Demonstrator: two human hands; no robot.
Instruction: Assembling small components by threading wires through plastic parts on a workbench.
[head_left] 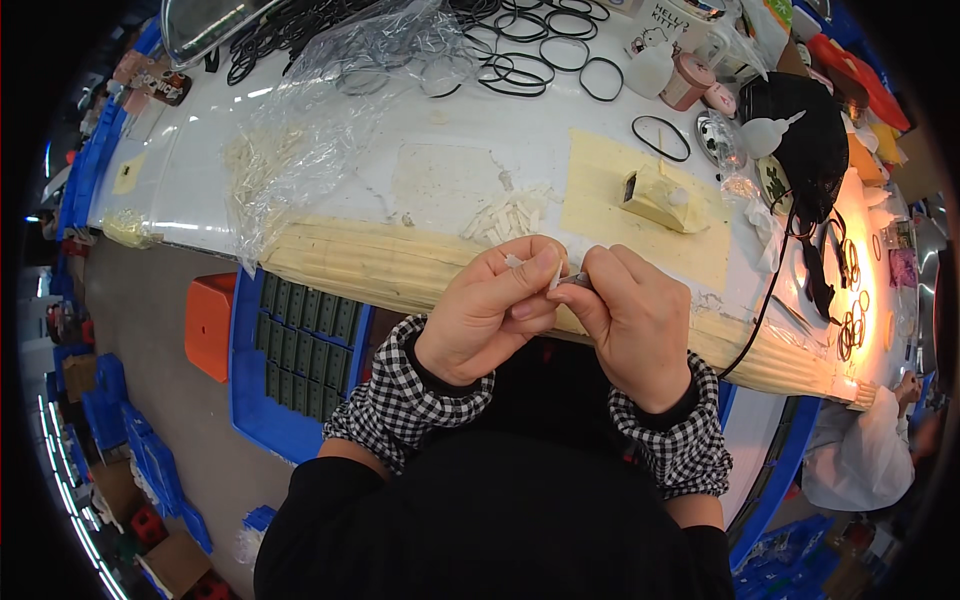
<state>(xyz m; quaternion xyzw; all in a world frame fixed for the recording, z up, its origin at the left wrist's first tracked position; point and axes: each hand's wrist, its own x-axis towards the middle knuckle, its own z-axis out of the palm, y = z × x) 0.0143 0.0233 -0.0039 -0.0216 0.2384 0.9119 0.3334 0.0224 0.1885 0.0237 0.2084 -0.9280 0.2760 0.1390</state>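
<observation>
Over the table's near edge my two hands meet at the fingertips. My left hand (pixel 485 315) is closed, with a small thin white piece (pixel 557 274) pinched between thumb and fingers. In my right hand (pixel 640 325) is a small grey blade-like tool (pixel 574 281), mostly covered by the fingers, its tip against or very close to the white piece. Just beyond my left hand lies a loose pile of similar white strips (pixel 510 214). A yellow block (pixel 664 197) with a dark end rests on a yellow sheet (pixel 600 180) beyond my right hand.
Black rubber rings (pixel 601 79) and a crumpled transparent bag (pixel 330 110) cover the far side. Squeeze bottles (pixel 652 68), jars and a black bag (pixel 795 140) crowd the right. Left below stands a blue crate (pixel 290 420) of dark green parts, beside an orange stool (pixel 208 327).
</observation>
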